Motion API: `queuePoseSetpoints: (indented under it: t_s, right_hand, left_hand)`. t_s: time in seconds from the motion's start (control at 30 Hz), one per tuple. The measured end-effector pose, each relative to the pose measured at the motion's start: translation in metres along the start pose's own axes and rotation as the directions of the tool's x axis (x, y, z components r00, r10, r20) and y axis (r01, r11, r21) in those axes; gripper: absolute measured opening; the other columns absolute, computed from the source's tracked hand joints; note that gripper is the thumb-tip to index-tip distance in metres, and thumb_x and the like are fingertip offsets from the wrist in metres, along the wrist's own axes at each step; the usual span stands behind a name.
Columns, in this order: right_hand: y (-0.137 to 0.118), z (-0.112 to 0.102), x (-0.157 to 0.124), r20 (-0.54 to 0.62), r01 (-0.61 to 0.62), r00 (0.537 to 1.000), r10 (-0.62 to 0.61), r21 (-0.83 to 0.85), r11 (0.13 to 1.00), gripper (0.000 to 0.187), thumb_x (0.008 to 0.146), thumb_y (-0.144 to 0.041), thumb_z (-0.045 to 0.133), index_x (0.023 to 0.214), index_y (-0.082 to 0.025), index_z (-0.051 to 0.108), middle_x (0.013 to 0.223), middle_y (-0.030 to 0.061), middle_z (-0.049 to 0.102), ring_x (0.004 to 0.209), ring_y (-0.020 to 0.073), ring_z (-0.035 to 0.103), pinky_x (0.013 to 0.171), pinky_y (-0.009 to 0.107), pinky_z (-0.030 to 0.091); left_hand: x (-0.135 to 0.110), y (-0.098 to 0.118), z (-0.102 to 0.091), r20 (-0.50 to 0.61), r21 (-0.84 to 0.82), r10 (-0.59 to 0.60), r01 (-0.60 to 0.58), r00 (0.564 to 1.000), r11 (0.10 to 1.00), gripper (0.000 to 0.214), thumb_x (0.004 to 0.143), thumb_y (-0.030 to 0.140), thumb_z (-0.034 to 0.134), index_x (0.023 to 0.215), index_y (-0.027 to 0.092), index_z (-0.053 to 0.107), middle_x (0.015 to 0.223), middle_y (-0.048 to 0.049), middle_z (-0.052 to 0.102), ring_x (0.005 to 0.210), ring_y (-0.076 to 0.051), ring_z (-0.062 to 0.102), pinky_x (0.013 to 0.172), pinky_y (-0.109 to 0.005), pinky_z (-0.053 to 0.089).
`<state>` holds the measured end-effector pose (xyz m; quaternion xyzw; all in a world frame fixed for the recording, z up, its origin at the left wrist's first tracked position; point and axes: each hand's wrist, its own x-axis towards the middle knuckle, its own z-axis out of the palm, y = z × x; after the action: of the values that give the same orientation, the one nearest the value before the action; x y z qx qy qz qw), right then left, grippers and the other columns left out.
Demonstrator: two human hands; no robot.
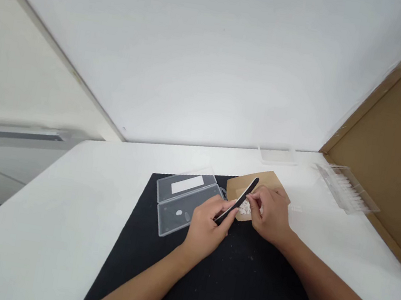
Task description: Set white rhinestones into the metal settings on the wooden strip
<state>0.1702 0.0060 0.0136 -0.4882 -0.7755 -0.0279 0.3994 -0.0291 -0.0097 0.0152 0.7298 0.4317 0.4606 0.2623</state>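
My left hand (209, 225) is closed round the lower end of a black nail file (247, 192) with a pale edge, held slanting up to the right. Beside the file's upper part, the fingertips of my right hand (270, 212) are pinched together. Whatever they may hold is too small to make out. Below and behind the hands sits a brown cardboard tray (243, 183) with small white pieces (245, 208) in it, partly covered by my right hand. Left of my left hand lies an open clear plastic case (170, 216) with a white label (187, 184) and a small white piece inside.
A black mat (233, 282) covers the front middle of the white table (72, 211). At the back stands a clear shallow box (277, 156). To the right, a clear tray (346, 188) of white pieces leans near a cardboard wall (396, 140).
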Motion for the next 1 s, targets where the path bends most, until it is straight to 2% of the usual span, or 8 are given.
queuePoseSetpoints:
  t_s: [0.17, 0.3, 0.53, 0.63, 0.73, 0.83, 1.0]
  right_hand:
    - [0.006, -0.002, 0.002, -0.078, -0.055, 0.995, 0.055, 0.011, 0.998, 0.019, 0.104, -0.025, 0.054, 0.086, -0.022, 0.051, 0.076, -0.0013, 0.067, 0.064, 0.0150, 0.057, 0.079, 0.037, 0.036]
    - [0.010, -0.002, 0.001, -0.072, -0.063, 0.995, 0.067, 0.057, 0.996, 0.019, 0.105, -0.027, 0.054, 0.087, -0.023, 0.051, 0.078, -0.0005, 0.068, 0.067, 0.0169, 0.061, 0.080, 0.039, 0.037]
    - [0.001, -0.002, -0.002, -0.022, 0.055, 0.998, -0.053, 0.120, 0.991, 0.015, 0.103, -0.022, 0.057, 0.090, -0.023, 0.052, 0.081, 0.0002, 0.069, 0.072, 0.0171, 0.064, 0.077, 0.039, 0.038]
    - [0.000, -0.006, -0.002, -0.079, 0.002, 0.997, 0.017, 0.237, 0.972, 0.013, 0.103, -0.023, 0.059, 0.091, -0.023, 0.054, 0.082, 0.0006, 0.069, 0.075, 0.0178, 0.065, 0.080, 0.040, 0.042]
    - [0.001, -0.009, -0.003, -0.090, -0.131, 0.977, 0.194, 0.466, 0.875, 0.017, 0.104, -0.030, 0.060, 0.089, -0.024, 0.057, 0.080, 0.0007, 0.064, 0.076, 0.0179, 0.062, 0.077, 0.037, 0.046]
    - [0.003, -0.011, -0.004, -0.006, -0.262, 0.936, 0.353, 0.659, 0.705, 0.023, 0.103, -0.039, 0.063, 0.086, -0.024, 0.059, 0.080, 0.0003, 0.060, 0.073, 0.0162, 0.057, 0.070, 0.033, 0.045]
    - [0.006, -0.009, -0.004, 0.163, -0.365, 0.880, 0.446, 0.834, 0.414, 0.032, 0.101, -0.044, 0.068, 0.080, -0.023, 0.058, 0.074, -0.0021, 0.054, 0.063, 0.0120, 0.046, 0.060, 0.029, 0.035]
  left_hand:
    - [-0.002, -0.002, 0.001, -0.008, 0.012, -0.002, 0.002, 1.000, 1.000, 0.021, 0.101, 0.031, 0.066, 0.112, 0.022, 0.081, 0.073, 0.0001, 0.061, 0.064, -0.013, 0.063, 0.060, -0.023, 0.049]
    - [-0.004, -0.003, 0.002, -0.016, 0.024, 0.006, -0.005, 1.000, 1.000, 0.021, 0.101, 0.031, 0.067, 0.113, 0.021, 0.081, 0.074, -0.0001, 0.061, 0.065, -0.013, 0.063, 0.061, -0.024, 0.049]
    - [-0.001, -0.002, 0.001, -0.026, 0.041, 0.048, -0.047, 0.999, 0.998, 0.020, 0.101, 0.028, 0.066, 0.113, 0.022, 0.080, 0.077, -0.0010, 0.066, 0.071, -0.015, 0.066, 0.070, -0.026, 0.052]
    - [-0.001, -0.001, 0.001, -0.034, 0.060, 0.095, -0.093, 0.995, 0.994, 0.019, 0.101, 0.028, 0.066, 0.114, 0.021, 0.079, 0.080, -0.0015, 0.068, 0.071, -0.014, 0.066, 0.071, -0.027, 0.053]
    - [-0.001, -0.002, 0.000, -0.039, 0.082, 0.120, -0.116, 0.992, 0.990, 0.018, 0.101, 0.027, 0.066, 0.113, 0.020, 0.078, 0.082, -0.0017, 0.069, 0.072, -0.014, 0.066, 0.072, -0.027, 0.053]
    - [0.000, -0.004, 0.000, -0.050, 0.091, 0.148, -0.143, 0.988, 0.986, 0.017, 0.101, 0.025, 0.066, 0.112, 0.020, 0.078, 0.080, -0.0010, 0.069, 0.072, -0.014, 0.065, 0.071, -0.026, 0.053]
    - [0.001, -0.008, 0.002, -0.072, 0.105, 0.190, -0.182, 0.979, 0.978, 0.015, 0.100, 0.023, 0.068, 0.111, 0.020, 0.077, 0.080, -0.0012, 0.068, 0.072, -0.014, 0.064, 0.070, -0.027, 0.053]
